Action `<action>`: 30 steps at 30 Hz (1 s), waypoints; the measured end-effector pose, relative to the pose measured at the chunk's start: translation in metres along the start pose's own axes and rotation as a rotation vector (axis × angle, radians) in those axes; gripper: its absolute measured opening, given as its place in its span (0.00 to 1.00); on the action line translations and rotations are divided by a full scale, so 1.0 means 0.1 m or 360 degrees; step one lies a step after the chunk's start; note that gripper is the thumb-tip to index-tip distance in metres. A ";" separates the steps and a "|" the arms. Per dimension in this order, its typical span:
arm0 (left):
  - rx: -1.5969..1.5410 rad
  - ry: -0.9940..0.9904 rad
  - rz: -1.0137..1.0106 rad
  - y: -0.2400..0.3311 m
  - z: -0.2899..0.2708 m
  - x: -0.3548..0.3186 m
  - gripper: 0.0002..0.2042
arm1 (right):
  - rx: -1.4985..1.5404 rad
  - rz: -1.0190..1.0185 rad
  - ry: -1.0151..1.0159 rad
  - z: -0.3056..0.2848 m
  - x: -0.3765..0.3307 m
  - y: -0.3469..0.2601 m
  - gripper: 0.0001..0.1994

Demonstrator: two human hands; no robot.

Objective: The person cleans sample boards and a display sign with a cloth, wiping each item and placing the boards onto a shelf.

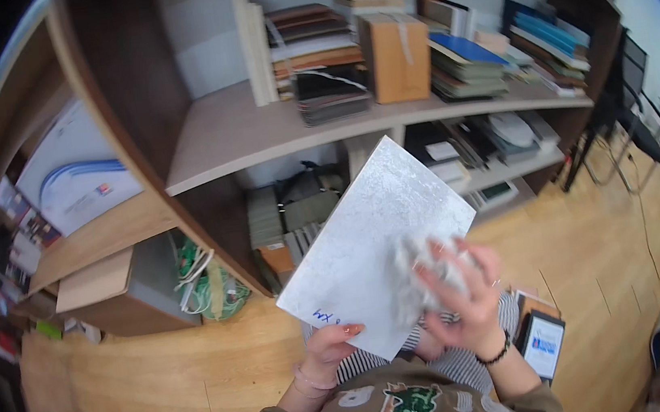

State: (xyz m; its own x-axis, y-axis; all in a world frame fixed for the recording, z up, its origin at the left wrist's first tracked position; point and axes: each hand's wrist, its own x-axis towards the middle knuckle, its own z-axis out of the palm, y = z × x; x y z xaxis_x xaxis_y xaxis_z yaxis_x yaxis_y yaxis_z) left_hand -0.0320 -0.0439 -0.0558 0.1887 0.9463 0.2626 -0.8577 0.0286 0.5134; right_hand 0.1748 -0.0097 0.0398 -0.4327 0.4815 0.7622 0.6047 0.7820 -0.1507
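Note:
A rectangular silvery-white panel (372,217) with a mottled, shiny face is tilted in front of me, above my lap. Blue handwriting marks its lower left corner. My left hand (331,347) grips the panel's lower edge, the thumb on the face and the other fingers hidden behind. Against the lower right of the face my right hand (466,292) presses a crumpled whitish-grey cloth (419,277), its fingers curled over it. Hand and cloth are smeared by motion.
Ahead stands a shelf unit (231,128) with stacked panels, a tan box (396,60) and books. A cardboard box (119,287) and a green bag (222,291) sit at left. On the wooden floor (154,380), a dark-framed item (543,344) lies right of my lap. A black chair (639,130) is farther right.

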 end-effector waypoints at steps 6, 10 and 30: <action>0.0621 0.0536 0.0478 0.81 0.78 0.08 0.30 | 0.0318 -0.0296 -0.0234 0.20 0.64 -0.30 0.27; 0.1051 0.0618 0.0781 1.33 1.03 0.19 0.27 | 0.0217 -0.0553 0.0104 0.56 1.21 -0.37 0.27; 0.2379 0.0602 0.0971 2.37 0.85 1.96 0.38 | 0.0599 0.0347 0.0595 1.55 2.81 -0.44 0.17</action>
State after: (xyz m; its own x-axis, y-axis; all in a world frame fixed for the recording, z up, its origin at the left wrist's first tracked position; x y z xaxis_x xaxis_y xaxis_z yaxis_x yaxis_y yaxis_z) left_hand -0.1576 0.1210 0.1870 -0.2922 0.7272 0.6211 0.4726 -0.4549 0.7548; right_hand -0.0774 0.1532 0.1629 -0.0174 0.5282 0.8489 0.3439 0.8004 -0.4910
